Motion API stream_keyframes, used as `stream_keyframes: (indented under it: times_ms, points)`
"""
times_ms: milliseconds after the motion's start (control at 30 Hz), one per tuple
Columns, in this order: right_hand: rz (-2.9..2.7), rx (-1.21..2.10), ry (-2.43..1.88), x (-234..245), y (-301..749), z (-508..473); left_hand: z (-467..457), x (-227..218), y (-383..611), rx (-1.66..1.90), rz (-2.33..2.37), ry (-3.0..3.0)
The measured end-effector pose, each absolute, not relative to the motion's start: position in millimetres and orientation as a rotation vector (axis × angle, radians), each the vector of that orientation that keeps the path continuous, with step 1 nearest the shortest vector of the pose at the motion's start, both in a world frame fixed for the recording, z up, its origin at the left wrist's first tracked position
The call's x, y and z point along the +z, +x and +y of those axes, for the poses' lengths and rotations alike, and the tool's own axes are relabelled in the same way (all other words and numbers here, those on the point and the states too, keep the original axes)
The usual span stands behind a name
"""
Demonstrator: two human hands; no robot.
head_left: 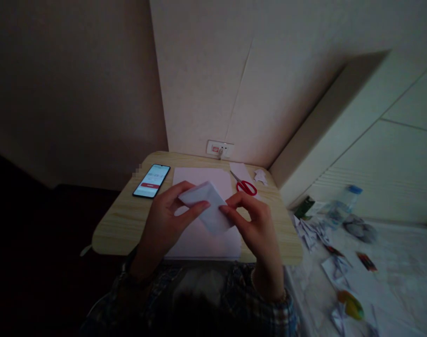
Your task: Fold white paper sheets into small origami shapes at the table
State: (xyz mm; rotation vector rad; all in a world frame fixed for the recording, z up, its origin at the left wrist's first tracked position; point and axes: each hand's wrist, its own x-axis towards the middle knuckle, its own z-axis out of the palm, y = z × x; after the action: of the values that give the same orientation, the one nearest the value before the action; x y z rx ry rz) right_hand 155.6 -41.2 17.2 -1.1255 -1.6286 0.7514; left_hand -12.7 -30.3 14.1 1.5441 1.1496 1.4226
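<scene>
Both hands hold a folded piece of white paper above a small wooden table. My left hand pinches the paper's left end, thumb below and fingers over the top. My right hand grips its right end with closed fingers. Under the hands lies a stack of white sheets flat on the table.
A lit phone lies at the table's back left. Red-handled scissors and a small crumpled paper lie at the back right. To the right, a surface holds a plastic bottle, folded papers and small scraps. A wall socket sits behind.
</scene>
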Motion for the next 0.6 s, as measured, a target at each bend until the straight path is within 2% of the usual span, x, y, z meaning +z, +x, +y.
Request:
stream_keyframes:
  times_ms: [167,367,600]
  points:
    - [-1.462,0.839,-1.093,15.4,150.4,-39.9,-29.9,8.1,-8.7,1.371,1.066,1.336]
    - [-1.495,0.808,-1.074,16.6,152.2,-39.4,-24.7,5.1,-15.8,1.305,1.137,1.682]
    - [-1.522,0.842,-1.114,15.5,151.5,-38.3,-24.3,9.3,-16.7,1.379,1.086,1.636]
